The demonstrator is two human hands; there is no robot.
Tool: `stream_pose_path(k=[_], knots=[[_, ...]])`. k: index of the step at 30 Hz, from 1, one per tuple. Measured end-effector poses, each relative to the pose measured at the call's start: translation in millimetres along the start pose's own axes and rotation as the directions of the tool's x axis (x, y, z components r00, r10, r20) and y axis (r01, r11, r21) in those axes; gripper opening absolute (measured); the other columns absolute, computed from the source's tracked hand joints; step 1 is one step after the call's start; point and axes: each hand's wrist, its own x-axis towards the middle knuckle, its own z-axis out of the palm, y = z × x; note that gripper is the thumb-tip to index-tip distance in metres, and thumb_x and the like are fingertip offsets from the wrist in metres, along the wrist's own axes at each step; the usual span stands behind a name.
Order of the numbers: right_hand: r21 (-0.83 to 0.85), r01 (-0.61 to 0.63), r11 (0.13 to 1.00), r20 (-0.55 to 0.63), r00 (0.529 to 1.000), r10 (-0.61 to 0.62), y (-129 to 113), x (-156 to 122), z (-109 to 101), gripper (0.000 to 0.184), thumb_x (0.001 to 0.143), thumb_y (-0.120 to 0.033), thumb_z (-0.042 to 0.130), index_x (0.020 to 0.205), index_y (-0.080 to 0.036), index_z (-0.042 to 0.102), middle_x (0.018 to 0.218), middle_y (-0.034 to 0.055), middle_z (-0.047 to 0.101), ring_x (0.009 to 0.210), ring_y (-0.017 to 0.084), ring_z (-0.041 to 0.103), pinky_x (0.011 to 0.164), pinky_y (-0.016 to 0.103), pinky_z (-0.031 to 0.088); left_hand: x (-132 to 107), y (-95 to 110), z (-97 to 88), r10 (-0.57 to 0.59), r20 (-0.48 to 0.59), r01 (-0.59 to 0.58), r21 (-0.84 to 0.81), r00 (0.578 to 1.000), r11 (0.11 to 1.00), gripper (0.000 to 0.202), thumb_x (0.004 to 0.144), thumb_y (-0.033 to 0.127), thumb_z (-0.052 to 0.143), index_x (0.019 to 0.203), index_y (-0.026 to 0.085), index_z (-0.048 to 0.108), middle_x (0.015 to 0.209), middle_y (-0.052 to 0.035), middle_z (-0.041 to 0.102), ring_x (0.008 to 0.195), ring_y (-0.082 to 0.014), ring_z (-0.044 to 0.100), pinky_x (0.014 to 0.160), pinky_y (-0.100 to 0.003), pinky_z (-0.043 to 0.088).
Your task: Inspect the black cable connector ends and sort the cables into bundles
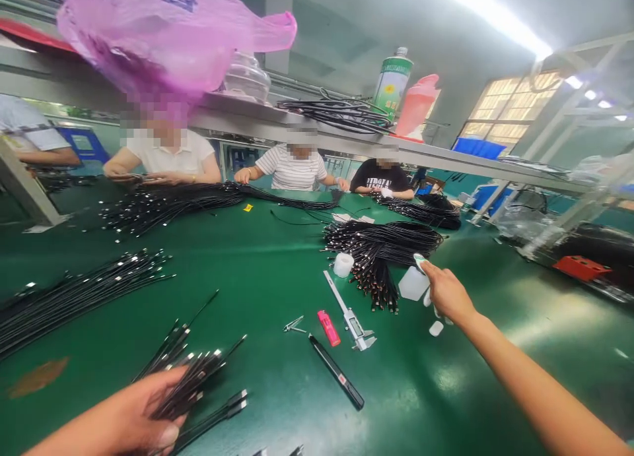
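Observation:
My left hand (153,410) is closed around a bundle of black USB cables (195,383), their metal-tipped plugs fanning out past the fingers. More cables lie under and beside that hand. On the right, my right hand (448,294) has its fingers closed on a soft white piece with a green mark (419,261), which looks like a cloth; bits of white show below the fingers. Touching or just behind this hand is a translucent white plastic container (413,284). A small white cap-like piece (436,328) lies below it on the green table (277,258).
Between the hands lie a black pen (337,373), a pink lighter-like object (328,328), a digital caliper (349,314) and a white roll (343,264). Cable heaps (381,245) spread behind. Across the table sit several people below a shelf (337,126) holding bottles and a pink bag (163,40).

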Motion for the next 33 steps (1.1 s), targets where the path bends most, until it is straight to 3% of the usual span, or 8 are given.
stream_pose_path(k=[2,7,12,19,33], knots=[[-0.017,-0.005,1.000,-0.001,1.000,0.005,0,-1,1,0.066,0.071,-0.004,0.041,0.133,-0.017,0.058,0.137,0.0100,0.063,0.120,0.031,0.060,0.097,0.044,0.045,3,-6,-5.5,0.021,0.029,-0.020,-0.042,0.999,0.999,0.105,0.060,0.056,0.084,0.150,0.031,0.036,0.084,0.0004,0.056,0.075,-0.0220,0.059,0.061,-0.032,0.058],[-0.040,-0.004,0.999,-0.025,1.000,0.003,-2,-1,3,0.060,0.074,-0.007,0.041,0.129,-0.020,0.061,0.137,0.0089,0.063,0.121,0.030,0.061,0.097,0.042,0.047,2,-2,-1.8,0.061,0.063,-0.057,-0.068,0.996,0.996,0.108,0.071,0.047,0.079,0.157,0.027,0.016,0.086,-0.0003,0.056,0.079,-0.0218,0.058,0.062,-0.029,0.056],[-0.064,-0.011,0.998,-0.047,0.999,0.008,-2,-3,5,0.059,0.076,-0.007,0.040,0.130,-0.020,0.061,0.138,0.0090,0.062,0.121,0.030,0.061,0.096,0.040,0.047,-6,9,7.9,0.086,0.055,-0.082,-0.082,0.995,0.993,0.096,0.074,0.041,0.079,0.154,0.028,0.026,0.084,0.0019,0.055,0.076,-0.0185,0.054,0.062,-0.028,0.055],[-0.070,-0.023,0.997,-0.054,0.998,0.019,-2,-9,6,0.063,0.077,-0.008,0.038,0.136,-0.022,0.056,0.139,0.0087,0.061,0.122,0.032,0.061,0.097,0.047,0.048,-11,23,17.7,0.091,0.029,-0.089,-0.078,0.995,0.993,0.082,0.073,0.041,0.079,0.144,0.022,0.042,0.080,0.0028,0.055,0.075,-0.0174,0.054,0.063,-0.026,0.053],[-0.072,-0.024,0.997,-0.065,0.998,0.020,2,-5,7,0.061,0.071,-0.003,0.042,0.128,-0.015,0.063,0.141,0.0138,0.059,0.129,0.032,0.056,0.101,0.047,0.046,-11,19,17.3,0.079,0.002,-0.078,-0.070,0.997,0.994,0.080,0.072,0.043,0.080,0.141,0.022,0.045,0.083,0.0026,0.057,0.075,-0.0181,0.055,0.065,-0.027,0.053]])
